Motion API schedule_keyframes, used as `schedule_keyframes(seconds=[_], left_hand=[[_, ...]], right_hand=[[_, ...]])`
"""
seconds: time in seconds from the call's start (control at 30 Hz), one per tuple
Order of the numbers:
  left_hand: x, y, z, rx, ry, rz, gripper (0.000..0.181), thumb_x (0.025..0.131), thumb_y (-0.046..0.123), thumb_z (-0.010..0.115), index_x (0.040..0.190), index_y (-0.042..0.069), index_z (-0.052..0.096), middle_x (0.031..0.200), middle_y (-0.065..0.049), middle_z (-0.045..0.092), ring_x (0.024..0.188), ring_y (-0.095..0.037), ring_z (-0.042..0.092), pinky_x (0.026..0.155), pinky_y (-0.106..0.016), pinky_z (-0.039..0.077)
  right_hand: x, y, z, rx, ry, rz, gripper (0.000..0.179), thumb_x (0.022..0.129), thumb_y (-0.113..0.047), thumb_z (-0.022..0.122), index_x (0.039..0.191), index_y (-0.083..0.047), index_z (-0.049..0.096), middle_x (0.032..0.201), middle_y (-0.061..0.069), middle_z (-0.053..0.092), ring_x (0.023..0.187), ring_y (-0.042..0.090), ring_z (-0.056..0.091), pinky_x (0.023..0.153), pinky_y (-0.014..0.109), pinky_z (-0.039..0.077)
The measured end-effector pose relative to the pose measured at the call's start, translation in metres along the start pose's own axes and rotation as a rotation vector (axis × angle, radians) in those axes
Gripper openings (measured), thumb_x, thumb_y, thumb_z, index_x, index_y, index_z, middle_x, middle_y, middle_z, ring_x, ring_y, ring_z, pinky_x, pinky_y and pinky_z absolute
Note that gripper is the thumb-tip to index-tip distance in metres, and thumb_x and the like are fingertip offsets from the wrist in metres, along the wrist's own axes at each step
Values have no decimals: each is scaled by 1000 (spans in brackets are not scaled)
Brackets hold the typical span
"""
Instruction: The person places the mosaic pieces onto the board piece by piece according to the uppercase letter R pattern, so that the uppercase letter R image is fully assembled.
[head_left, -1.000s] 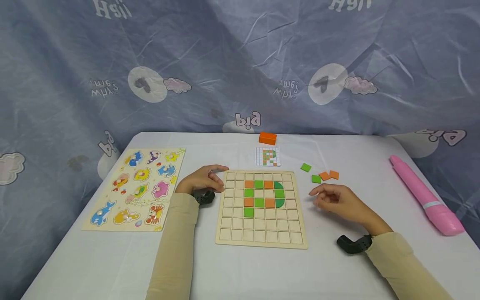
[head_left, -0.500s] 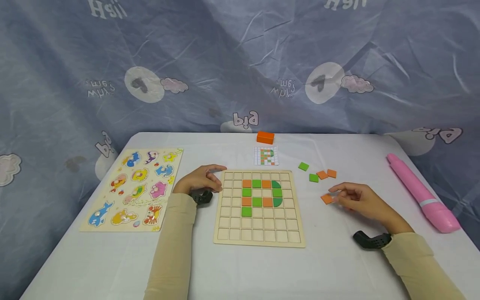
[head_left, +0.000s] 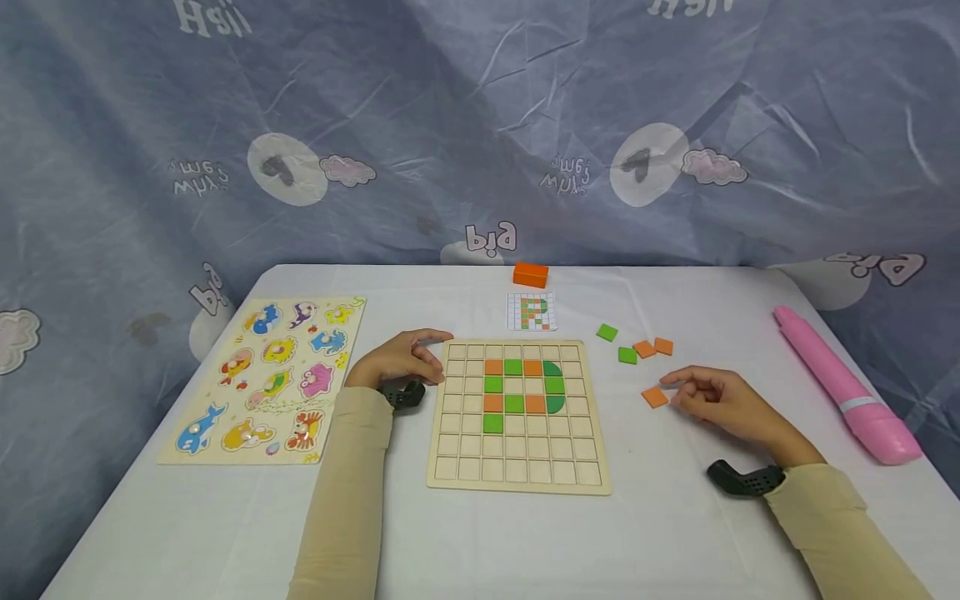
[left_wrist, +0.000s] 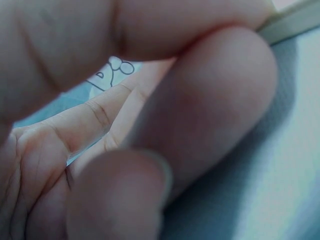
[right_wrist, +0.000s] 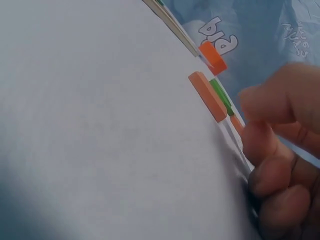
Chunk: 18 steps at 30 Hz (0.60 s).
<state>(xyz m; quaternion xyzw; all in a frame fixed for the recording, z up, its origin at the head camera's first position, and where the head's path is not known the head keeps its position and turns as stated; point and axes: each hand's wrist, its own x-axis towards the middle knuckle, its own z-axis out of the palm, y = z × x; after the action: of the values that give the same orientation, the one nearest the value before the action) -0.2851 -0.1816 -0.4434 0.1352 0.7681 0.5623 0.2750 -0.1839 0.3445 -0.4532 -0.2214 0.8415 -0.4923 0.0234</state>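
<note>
Your left hand (head_left: 401, 357) rests at the left edge of the wooden grid board (head_left: 517, 472), index finger stretched toward its far corner and the other fingers bent; your fingertips touch the edge without pinching it. Your right hand (head_left: 723, 404) has its fingers loosely bent and holds nothing; it is just beside a loose orange tile (head_left: 655, 397), which lies flat on the white surface (head_left: 480, 550) to the right of the board. Beyond that tile you have two green tiles (head_left: 627, 356) and two more orange tiles (head_left: 644, 349), lying near one another. On the board, orange and green squares and two dark green rounded pieces (head_left: 555, 404) form a closed loop, with one green square (head_left: 492, 423) below its left side. Past the board's far edge lie a small pattern card (head_left: 532, 312) and an orange block (head_left: 531, 275). A sea-animal puzzle (head_left: 288, 417) is on your left, and a long pink object (head_left: 847, 383) is on your far right.
</note>
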Motion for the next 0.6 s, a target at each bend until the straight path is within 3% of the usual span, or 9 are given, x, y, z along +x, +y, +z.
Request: schedule_keyframes(seconds=[0.1, 0.3, 0.6], left_hand=[[0, 0, 0, 1, 1, 0, 84, 85, -12, 78, 161, -5, 43, 80, 4, 75, 73, -11, 74, 71, -25, 61], [0, 0, 0, 2, 12, -4, 84, 85, -13, 78, 161, -5, 44, 79, 3, 75, 72, -11, 74, 71, -26, 62], [-1, 2, 1, 15, 12, -17, 84, 86, -11, 78, 162, -3, 44, 80, 4, 75, 74, -11, 73, 73, -26, 62]], right_hand=[[1, -1, 2, -67, 5, -1, 27, 97, 13, 69, 123, 11, 70, 82, -4, 59, 62, 9, 48, 52, 27, 40], [3, -9, 6, -214, 7, 63, 31, 97, 5, 73, 128, 5, 72, 82, -5, 56, 66, 8, 48, 56, 24, 41], [3, -16, 10, -232, 8, 150, 28, 97, -1, 76, 124, 3, 74, 84, -3, 56, 68, 8, 48, 58, 24, 42]])
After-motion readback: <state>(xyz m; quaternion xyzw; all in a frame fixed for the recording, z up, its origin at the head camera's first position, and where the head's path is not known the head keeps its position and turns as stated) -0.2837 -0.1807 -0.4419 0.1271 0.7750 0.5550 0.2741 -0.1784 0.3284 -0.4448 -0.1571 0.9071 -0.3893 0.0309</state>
